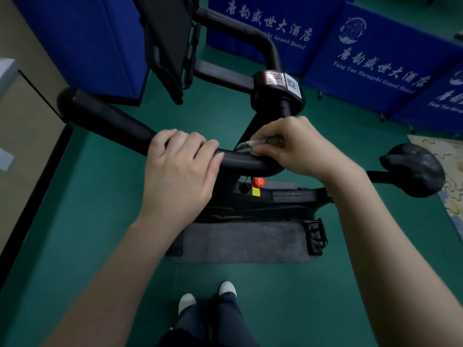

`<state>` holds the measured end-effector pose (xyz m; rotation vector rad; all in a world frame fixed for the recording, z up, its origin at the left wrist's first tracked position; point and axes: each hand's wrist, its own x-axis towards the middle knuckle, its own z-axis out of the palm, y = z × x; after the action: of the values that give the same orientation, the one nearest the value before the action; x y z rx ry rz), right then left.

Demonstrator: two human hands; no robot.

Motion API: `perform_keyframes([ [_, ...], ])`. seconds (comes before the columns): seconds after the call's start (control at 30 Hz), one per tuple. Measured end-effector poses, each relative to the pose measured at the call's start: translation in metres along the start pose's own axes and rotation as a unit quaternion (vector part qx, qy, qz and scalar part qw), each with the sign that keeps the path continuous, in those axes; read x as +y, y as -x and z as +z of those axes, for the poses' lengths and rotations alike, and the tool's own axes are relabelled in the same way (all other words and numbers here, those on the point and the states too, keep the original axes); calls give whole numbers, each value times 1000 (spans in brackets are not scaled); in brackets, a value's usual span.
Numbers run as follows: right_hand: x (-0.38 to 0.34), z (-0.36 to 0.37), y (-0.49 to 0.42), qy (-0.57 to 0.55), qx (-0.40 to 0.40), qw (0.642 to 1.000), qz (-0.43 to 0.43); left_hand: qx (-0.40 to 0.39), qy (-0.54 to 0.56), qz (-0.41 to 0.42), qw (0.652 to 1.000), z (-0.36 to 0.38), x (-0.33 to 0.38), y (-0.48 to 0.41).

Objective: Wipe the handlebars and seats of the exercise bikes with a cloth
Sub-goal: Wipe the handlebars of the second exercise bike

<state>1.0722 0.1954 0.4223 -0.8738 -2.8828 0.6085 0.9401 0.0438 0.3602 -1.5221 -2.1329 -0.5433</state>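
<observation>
A black exercise bike stands in front of me on a green floor. Its near handlebar (112, 121) runs from upper left down to the centre. My left hand (183, 166) grips this bar with fingers curled over the top. Just to the right, my right hand (293, 146) holds a bunched grey cloth (260, 144) pressed against the bend of the bar near the stem. The black seat (413, 169) sits at the right, apart from both hands. The far handlebar (240, 31) curves behind the console.
A black tablet holder (170, 46) rises at top centre. Blue hotel screens (375, 58) fence the back and right. A grey mat (245, 241) lies under the bike, with a pedal (315, 236) at its right. My feet (208, 296) stand just behind it. A patterned rug (448, 176) lies at the right.
</observation>
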Motion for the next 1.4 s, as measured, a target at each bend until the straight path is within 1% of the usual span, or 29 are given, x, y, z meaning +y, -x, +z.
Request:
perform_keyframes([
  [0.1, 9, 3, 4, 13, 52, 998, -15, -1, 0, -2, 1000, -1, 1, 0],
  [0.2, 13, 19, 17, -52, 109, 992, -38, -1, 1, -6, 1000, -1, 3, 0],
  [0.27, 21, 27, 23, -85, 171, 980, -47, -1, 3, -11, 1000, -2, 4, -1],
  [0.33, 29, 35, 25, -113, 251, 961, -33, -2, 8, -19, 1000, -2, 6, -2],
  [0.43, 28, 55, 30, -184, 352, 918, -10, -1, 19, -51, 999, -3, 13, -3],
  [0.53, 22, 78, 38, -249, 408, 878, -7, 3, 31, -92, 995, -2, 30, -7],
  [0.63, 27, 86, 39, -285, 440, 852, -7, -11, 40, -89, 995, 6, 58, -11],
  [0.73, 34, 83, 28, -336, 460, 821, 27, -15, 42, -98, 994, 14, 75, -12],
  [0.83, 32, 82, 21, -400, 463, 789, 61, -5, 34, -117, 993, 16, 79, -13],
  [1.0, 23, 91, 32, -469, 454, 755, 65, 9, 37, -134, 990, 19, 82, -12],
  [1.13, 40, 79, 8, -536, 451, 704, 115, 18, 41, -148, 988, 21, 82, -12],
  [1.23, 41, 80, 9, -559, 435, 696, 115, 23, 44, -155, 987, 22, 84, -11],
  [1.4, 47, 83, 20, -580, 410, 698, 93, 18, 41, -165, 985, 21, 87, -11],
])
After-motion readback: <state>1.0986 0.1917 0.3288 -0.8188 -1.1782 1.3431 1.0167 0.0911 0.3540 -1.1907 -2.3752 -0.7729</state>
